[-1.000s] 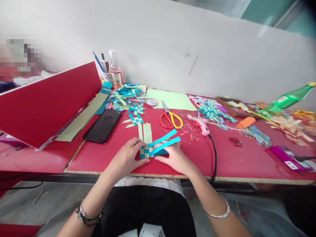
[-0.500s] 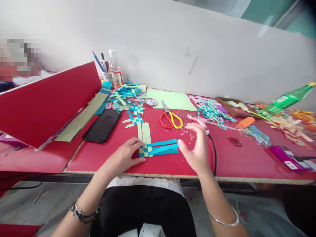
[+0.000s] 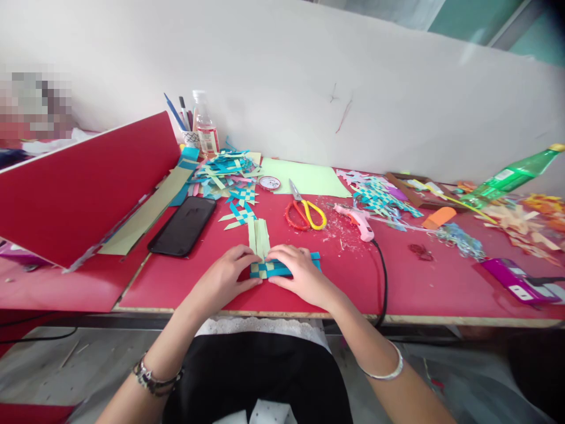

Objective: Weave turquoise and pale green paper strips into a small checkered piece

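Flat on the red table (image 3: 410,282) near its front edge lies a woven piece of blue and pale green paper strips (image 3: 262,270). Its green strips (image 3: 259,232) point away from me; the blue strip ends (image 3: 315,263) run out to the right. My left hand (image 3: 229,271) grips the woven part's left side between thumb and fingers. From the right, my right hand (image 3: 298,272) pinches the weave and covers most of the blue strips. Red-and-yellow scissors (image 3: 305,213) lie just beyond, along with small woven pieces (image 3: 242,213).
A pink glue gun (image 3: 359,222) with a black cord lies right of the scissors. A black phone (image 3: 183,227) and a leaning red board (image 3: 97,182) are on the left. Paper strip piles (image 3: 229,168), a plastic bottle (image 3: 205,126) and a green bottle (image 3: 512,176) stand farther back.
My right hand has come left and down from above the blue strips' ends onto the woven part, uncovering the glue gun. My left hand stays on the weave.
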`<state>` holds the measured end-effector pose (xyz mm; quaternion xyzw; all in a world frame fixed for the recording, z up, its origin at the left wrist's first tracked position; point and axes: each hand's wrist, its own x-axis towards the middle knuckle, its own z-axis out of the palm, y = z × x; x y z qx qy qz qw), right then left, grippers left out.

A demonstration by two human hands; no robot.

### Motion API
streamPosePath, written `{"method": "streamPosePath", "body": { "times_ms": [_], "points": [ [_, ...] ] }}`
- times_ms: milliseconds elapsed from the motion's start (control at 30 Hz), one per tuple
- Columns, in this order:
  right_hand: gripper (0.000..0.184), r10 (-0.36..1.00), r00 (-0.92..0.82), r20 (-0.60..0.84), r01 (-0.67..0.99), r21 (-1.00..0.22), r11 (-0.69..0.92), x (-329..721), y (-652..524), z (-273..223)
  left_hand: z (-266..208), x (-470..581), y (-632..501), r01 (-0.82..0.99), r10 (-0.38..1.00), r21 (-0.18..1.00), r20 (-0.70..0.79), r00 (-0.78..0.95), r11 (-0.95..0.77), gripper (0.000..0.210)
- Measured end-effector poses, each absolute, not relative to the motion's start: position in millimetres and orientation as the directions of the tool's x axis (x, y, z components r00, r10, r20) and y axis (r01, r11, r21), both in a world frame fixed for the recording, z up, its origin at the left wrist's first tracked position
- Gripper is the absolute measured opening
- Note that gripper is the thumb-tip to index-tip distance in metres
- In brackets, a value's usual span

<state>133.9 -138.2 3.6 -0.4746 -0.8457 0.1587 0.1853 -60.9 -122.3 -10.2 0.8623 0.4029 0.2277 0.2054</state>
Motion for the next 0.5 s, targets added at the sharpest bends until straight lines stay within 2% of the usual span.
{"method": "streamPosePath", "body": {
  "times_ms": [133, 300, 500],
  "points": [
    [0.026, 0.860, -0.478, 0.180, 0.729, -0.464, 0.502, 135.4, -138.3, 2.6, -11.3, -60.3, -122.1, 0.591, 0.780, 0.538, 0.232, 0.581, -0.601, 0.029],
    [0.023, 0.846, -0.502, 0.182, 0.649, -0.567, 0.507, 139.6, -135.2, 0.0, -12.8, -60.1, -121.0, 0.579, 0.768, 0.530, 0.255, 0.587, -0.619, 0.029],
    [0.020, 0.823, -0.530, 0.205, 0.670, -0.493, 0.554, 139.5, -131.2, 1.1, -12.3, -59.6, -120.9, 0.568, 0.753, 0.522, 0.263, 0.603, -0.637, 0.025]
  ]
}}
